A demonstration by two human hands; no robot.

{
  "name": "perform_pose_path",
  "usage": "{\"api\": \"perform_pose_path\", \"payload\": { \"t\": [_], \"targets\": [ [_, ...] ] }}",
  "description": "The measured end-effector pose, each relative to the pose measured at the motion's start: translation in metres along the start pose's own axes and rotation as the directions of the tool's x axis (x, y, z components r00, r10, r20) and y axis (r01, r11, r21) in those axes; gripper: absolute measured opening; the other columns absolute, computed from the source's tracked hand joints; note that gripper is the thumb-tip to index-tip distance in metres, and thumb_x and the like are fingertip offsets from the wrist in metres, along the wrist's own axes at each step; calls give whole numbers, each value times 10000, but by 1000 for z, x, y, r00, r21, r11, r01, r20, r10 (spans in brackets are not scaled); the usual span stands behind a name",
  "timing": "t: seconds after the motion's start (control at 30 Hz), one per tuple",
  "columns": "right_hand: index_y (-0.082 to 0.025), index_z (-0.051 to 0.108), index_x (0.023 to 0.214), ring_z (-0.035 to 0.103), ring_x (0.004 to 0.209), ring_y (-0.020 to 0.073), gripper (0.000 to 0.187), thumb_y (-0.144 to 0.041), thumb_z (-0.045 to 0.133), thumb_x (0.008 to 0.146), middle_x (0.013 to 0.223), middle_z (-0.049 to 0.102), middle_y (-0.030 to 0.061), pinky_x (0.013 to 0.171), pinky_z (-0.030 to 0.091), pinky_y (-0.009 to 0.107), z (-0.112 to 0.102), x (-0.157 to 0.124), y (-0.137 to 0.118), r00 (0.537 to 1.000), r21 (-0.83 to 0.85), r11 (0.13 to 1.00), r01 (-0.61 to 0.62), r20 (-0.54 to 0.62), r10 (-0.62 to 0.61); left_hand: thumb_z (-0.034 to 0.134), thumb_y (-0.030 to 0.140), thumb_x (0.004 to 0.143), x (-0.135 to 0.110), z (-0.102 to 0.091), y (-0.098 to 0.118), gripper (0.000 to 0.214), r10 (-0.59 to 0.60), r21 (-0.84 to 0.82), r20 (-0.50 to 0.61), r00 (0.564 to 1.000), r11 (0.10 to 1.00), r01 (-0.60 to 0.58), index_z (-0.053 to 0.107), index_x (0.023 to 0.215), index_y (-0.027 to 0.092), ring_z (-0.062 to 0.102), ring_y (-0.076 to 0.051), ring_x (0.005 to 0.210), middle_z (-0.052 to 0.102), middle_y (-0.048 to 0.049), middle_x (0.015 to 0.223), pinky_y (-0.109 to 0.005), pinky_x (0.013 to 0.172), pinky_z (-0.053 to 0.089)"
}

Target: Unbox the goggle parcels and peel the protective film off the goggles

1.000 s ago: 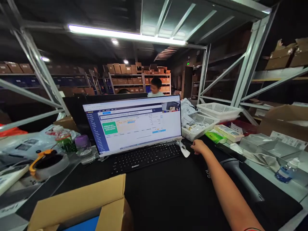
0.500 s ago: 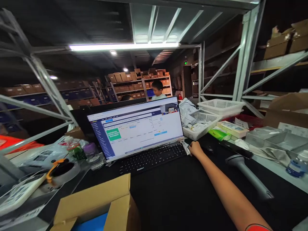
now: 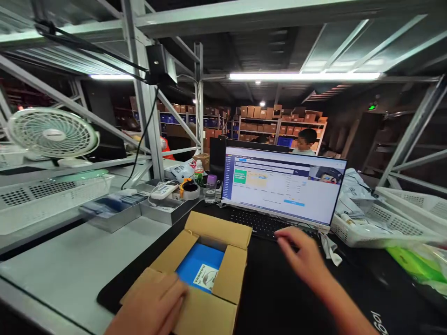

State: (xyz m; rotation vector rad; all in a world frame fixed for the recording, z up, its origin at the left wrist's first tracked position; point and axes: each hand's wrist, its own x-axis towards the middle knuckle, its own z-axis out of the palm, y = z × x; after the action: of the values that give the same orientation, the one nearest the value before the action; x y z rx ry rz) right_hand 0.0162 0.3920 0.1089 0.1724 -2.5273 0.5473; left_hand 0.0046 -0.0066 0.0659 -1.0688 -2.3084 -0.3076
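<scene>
An open cardboard box (image 3: 223, 260) sits on the black mat in front of me, with a blue packet (image 3: 199, 266) lying inside. My left hand (image 3: 153, 304) rests flat on the box's near left flap, fingers stretched out. My right hand (image 3: 300, 256) hovers over the mat just in front of the black keyboard (image 3: 260, 223), fingers loosely spread and a little blurred, holding nothing. Behind the keyboard stands a monitor (image 3: 282, 188) with a web page on it.
White plastic baskets (image 3: 377, 228) and a green packet (image 3: 415, 265) lie at the right. Metal trays (image 3: 115, 214), a tape roll (image 3: 190, 190), a purple-capped cup (image 3: 210, 188) and a white fan (image 3: 52, 132) stand at the left. Another person (image 3: 305, 142) is behind the monitor among racks of boxes.
My view has swung left. My right hand has drawn back from beside the monitor's foot toward me. My left hand has come into view on the box flap.
</scene>
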Motion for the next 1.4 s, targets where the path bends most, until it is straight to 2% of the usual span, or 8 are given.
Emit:
{"api": "perform_pose_path", "payload": {
  "t": [0.1, 0.23, 0.37, 0.5, 0.67, 1.03, 1.27, 1.4],
  "targets": [
    [-220, 615, 1246, 593, 1175, 187, 291, -245, 479, 989, 1255, 672, 75, 1042, 452, 330, 24, -1, -86, 856, 327, 832, 449, 110, -505, 428, 148, 910, 38, -29, 8, 257, 13, -135, 260, 965, 991, 23, 624, 1024, 269, 641, -189, 957, 681, -16, 1055, -294, 859, 503],
    [-221, 660, 1158, 617, 1133, 209, 231, -268, 499, 1000, 1120, 722, 59, 1166, 311, 442, 42, 16, -127, 692, 336, 768, 546, 336, -639, 479, 129, 857, 59, -43, 5, 221, 104, -185, 439, 892, 982, -23, 641, 950, 248, 631, -213, 931, 684, -16, 977, -346, 893, 479],
    [-217, 675, 1016, 648, 925, 183, 210, -206, 466, 997, 942, 730, 35, 1135, 312, 471, 34, 25, -110, 785, 310, 800, 513, 208, -584, 544, 339, 921, 51, -53, -18, 151, 122, -108, 425, 897, 991, -83, 671, 891, 261, 629, -232, 1018, 695, -10, 987, -450, 1116, 324],
    [-243, 684, 1028, 624, 857, 177, 193, -242, 493, 1005, 901, 725, 20, 937, 438, 390, 9, 15, -80, 891, 370, 858, 356, 141, -431, 627, 649, 824, 25, -52, -55, 540, 50, 44, 219, 974, 997, -61, 640, 1262, 333, 512, -263, 1320, 596, -25, 1415, -431, 1232, 64],
    [-211, 719, 1008, 632, 811, 175, 231, -389, 744, 862, 856, 710, 26, 771, 475, 307, 1, 4, -48, 812, 512, 856, 76, 467, -351, 718, 578, 717, 2, -24, -77, 902, -113, 188, 138, 984, 978, 86, 386, 1510, 307, 400, -322, 1418, 344, -74, 1613, -516, 1214, 106],
    [-199, 679, 745, 584, 729, 150, 275, -425, 836, 759, 706, 651, -19, 686, 431, 261, 33, 19, -44, 724, 563, 826, 15, 564, -397, 897, 442, 502, 4, 4, -62, 957, -326, 292, 126, 937, 915, 279, 539, 1330, 123, 512, -430, 1289, 509, -229, 1467, -598, 1173, 201],
    [-196, 642, 653, 584, 712, 148, 380, -515, 835, 728, 685, 656, -18, 666, 423, 259, 53, 15, -47, 778, 569, 823, 1, 517, -358, 767, 533, 667, -9, 31, -81, 877, -320, 99, 103, 942, 945, 310, 432, 1370, 130, 495, -400, 1300, 522, -193, 1443, -530, 1134, 314],
    [-197, 613, 621, 581, 707, 156, 455, -600, 796, 726, 668, 657, -9, 680, 431, 274, 61, 12, -50, 821, 609, 793, 1, 452, -348, 695, 407, 685, -18, 52, -76, 780, -552, -64, 96, 828, 827, 559, 397, 1378, 208, 616, -357, 1131, 652, -77, 1264, -409, 913, 499]
  ]
}}
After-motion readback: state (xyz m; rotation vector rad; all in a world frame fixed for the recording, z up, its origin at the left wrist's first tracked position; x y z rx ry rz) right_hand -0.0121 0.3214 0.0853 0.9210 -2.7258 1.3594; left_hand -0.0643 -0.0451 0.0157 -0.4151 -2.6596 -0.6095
